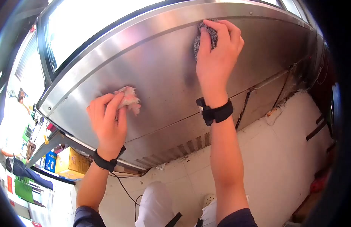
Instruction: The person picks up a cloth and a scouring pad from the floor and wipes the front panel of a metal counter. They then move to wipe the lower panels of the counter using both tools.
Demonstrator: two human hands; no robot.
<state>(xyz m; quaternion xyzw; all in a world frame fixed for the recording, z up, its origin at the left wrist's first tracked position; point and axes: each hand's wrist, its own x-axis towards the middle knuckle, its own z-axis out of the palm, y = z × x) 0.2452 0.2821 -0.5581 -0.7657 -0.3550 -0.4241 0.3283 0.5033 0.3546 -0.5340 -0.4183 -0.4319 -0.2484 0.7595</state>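
Observation:
My right hand (220,56) is closed around a dark grey scouring pad (198,44), which rests against the upper part of a stainless steel panel (164,75). Lower and to the left, my left hand (107,117) pinches a crumpled, pinkish-white cloth (129,100) against the same panel. Fingers hide part of both the pad and the cloth. Each wrist wears a black strap. Faint smears and dark reflections show on the metal around both hands.
A slatted vent (175,149) runs along the panel's bottom, above a pale tiled floor (190,178). A black cable (124,185) lies by my legs. Cardboard boxes (71,162) stand at left, near a green chair (24,190) and another person (5,154).

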